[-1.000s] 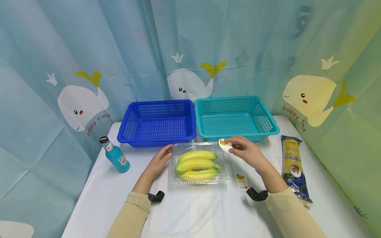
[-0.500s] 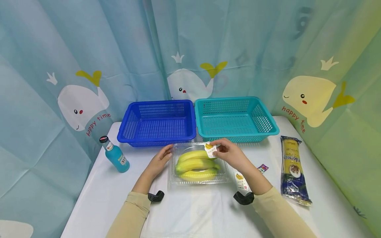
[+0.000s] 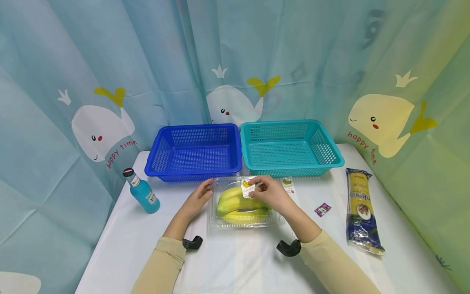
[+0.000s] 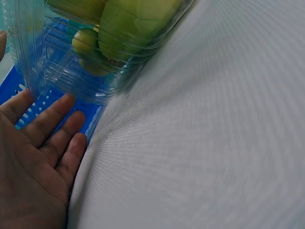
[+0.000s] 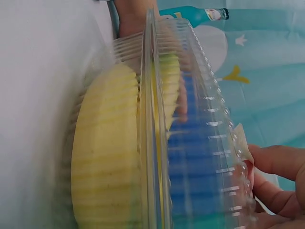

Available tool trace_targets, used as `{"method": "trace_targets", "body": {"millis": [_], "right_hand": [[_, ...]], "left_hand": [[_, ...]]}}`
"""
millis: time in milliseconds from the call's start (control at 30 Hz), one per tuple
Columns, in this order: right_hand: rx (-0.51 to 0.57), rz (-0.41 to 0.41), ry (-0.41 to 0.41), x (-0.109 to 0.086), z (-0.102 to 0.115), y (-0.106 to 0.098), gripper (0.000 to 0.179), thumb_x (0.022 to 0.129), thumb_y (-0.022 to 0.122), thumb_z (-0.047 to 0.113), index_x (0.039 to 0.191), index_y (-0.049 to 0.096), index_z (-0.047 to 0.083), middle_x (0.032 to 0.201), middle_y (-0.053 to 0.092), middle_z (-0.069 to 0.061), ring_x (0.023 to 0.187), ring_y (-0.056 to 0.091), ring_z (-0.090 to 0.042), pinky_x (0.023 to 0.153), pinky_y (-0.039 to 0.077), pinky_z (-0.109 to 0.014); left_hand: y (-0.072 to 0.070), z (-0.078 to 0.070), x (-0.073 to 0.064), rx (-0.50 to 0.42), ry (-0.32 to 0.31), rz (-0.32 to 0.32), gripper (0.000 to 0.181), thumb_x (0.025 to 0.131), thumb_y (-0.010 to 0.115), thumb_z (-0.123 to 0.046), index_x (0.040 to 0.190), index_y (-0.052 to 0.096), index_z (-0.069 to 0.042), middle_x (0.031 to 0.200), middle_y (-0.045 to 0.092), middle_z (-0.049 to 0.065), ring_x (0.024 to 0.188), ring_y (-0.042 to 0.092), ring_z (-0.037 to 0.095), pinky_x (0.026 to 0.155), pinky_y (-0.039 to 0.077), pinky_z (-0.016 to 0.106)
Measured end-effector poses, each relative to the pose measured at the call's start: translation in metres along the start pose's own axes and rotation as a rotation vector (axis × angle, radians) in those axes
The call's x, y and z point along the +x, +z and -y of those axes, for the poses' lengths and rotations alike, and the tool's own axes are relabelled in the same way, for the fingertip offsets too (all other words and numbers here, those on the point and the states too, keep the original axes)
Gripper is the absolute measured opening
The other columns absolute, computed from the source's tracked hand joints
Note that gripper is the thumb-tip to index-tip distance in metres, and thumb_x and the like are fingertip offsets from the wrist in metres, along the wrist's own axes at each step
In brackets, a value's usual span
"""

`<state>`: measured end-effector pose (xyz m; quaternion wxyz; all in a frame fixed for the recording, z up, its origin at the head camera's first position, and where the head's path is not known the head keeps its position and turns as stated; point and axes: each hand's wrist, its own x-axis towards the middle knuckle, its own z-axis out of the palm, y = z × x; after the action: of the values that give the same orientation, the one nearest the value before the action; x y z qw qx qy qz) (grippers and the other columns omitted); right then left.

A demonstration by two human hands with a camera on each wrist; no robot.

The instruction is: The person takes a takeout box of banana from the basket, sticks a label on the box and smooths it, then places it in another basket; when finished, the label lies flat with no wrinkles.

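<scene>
A clear plastic clamshell box (image 3: 235,224) with several bananas (image 3: 240,203) inside stands in front of the baskets, lid down. My right hand (image 3: 273,195) pinches a white banana-print sticker (image 3: 247,188) between thumb and fingers, over the top of the lid. In the right wrist view, the sticker (image 5: 242,142) is at the lid's top edge; whether its underside is stuck down cannot be seen. My left hand (image 3: 195,202) rests against the box's left side with fingers fairly straight. Right of the box lies another banana-print sticker (image 3: 288,185), partly beside my right wrist.
Behind the box stand a blue basket (image 3: 194,173) and a teal basket (image 3: 293,167), side by side. A bottle of blue drink (image 3: 144,196) is at the left. At the right lie a small purple packet (image 3: 323,210) and a long pasta bag (image 3: 361,212).
My right hand has brought the sticker leftward from beside the box to above its lid. The small purple packet has come into full view. My left hand stays in place.
</scene>
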<state>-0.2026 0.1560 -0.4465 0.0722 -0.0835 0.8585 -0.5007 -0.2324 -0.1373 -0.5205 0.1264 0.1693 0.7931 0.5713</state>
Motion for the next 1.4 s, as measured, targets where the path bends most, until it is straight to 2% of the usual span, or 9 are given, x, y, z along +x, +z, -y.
{"method": "trace_targets", "body": {"millis": [200, 367, 600, 933, 1000, 1233, 1400], "right_hand": [[-0.044, 0.001, -0.010, 0.002, 0.003, 0.006, 0.027, 0.084, 0.077, 0.011, 0.110, 0.070, 0.011, 0.112, 0.062, -0.010, 0.080, 0.060, -0.015, 0.061, 0.050, -0.025], [-0.093, 0.012, -0.011, 0.004, 0.002, 0.010, 0.027, 0.084, 0.076, 0.012, 0.110, 0.070, 0.012, 0.111, 0.062, -0.008, 0.080, 0.059, -0.015, 0.061, 0.049, -0.027], [-0.141, 0.012, -0.018, 0.005, 0.005, 0.013, 0.026, 0.083, 0.077, 0.012, 0.109, 0.071, 0.013, 0.109, 0.062, -0.007, 0.078, 0.058, -0.015, 0.061, 0.049, -0.028], [-0.208, 0.011, -0.036, 0.007, 0.004, 0.016, 0.025, 0.082, 0.079, 0.013, 0.107, 0.071, 0.012, 0.105, 0.063, -0.005, 0.080, 0.059, -0.013, 0.066, 0.050, -0.027], [-0.234, 0.013, -0.044, 0.008, 0.004, 0.017, 0.025, 0.082, 0.079, 0.013, 0.106, 0.071, 0.013, 0.103, 0.063, -0.005, 0.080, 0.059, -0.013, 0.067, 0.050, -0.027], [-0.308, 0.019, -0.076, 0.009, 0.006, 0.019, 0.023, 0.082, 0.079, 0.010, 0.104, 0.071, 0.011, 0.102, 0.063, -0.005, 0.081, 0.059, -0.014, 0.070, 0.051, -0.027], [-0.341, 0.028, -0.081, 0.008, 0.009, 0.021, 0.023, 0.082, 0.079, 0.011, 0.103, 0.070, 0.012, 0.102, 0.063, -0.004, 0.083, 0.059, -0.014, 0.072, 0.051, -0.028]], "left_hand": [[0.003, 0.032, 0.012, 0.009, 0.018, -0.043, 0.056, 0.105, 0.049, -0.027, 0.156, 0.028, -0.018, 0.153, 0.040, 0.021, 0.144, 0.037, 0.038, 0.116, 0.035, 0.052], [0.003, 0.032, 0.011, 0.018, 0.039, -0.046, 0.057, 0.104, 0.050, -0.033, 0.155, 0.030, -0.022, 0.153, 0.041, 0.019, 0.143, 0.038, 0.038, 0.116, 0.035, 0.053], [0.003, 0.029, 0.009, 0.087, 0.030, -0.015, 0.059, 0.104, 0.050, -0.027, 0.157, 0.026, -0.029, 0.158, 0.036, 0.015, 0.145, 0.037, 0.036, 0.118, 0.032, 0.052], [0.002, 0.027, 0.008, 0.108, 0.003, -0.002, 0.059, 0.105, 0.049, -0.028, 0.158, 0.024, -0.022, 0.158, 0.035, 0.019, 0.146, 0.034, 0.038, 0.117, 0.033, 0.053], [0.003, 0.023, 0.007, 0.116, -0.008, 0.004, 0.060, 0.105, 0.047, -0.027, 0.159, 0.022, -0.020, 0.158, 0.033, 0.020, 0.146, 0.033, 0.038, 0.117, 0.032, 0.053], [0.002, -0.009, -0.006, 0.106, -0.003, 0.017, 0.061, 0.105, 0.049, -0.030, 0.158, 0.024, -0.015, 0.157, 0.034, 0.022, 0.145, 0.035, 0.040, 0.117, 0.034, 0.052], [0.003, -0.011, -0.008, 0.097, 0.004, 0.002, 0.059, 0.105, 0.049, -0.027, 0.158, 0.025, -0.016, 0.157, 0.035, 0.023, 0.144, 0.035, 0.041, 0.117, 0.033, 0.054]]}}
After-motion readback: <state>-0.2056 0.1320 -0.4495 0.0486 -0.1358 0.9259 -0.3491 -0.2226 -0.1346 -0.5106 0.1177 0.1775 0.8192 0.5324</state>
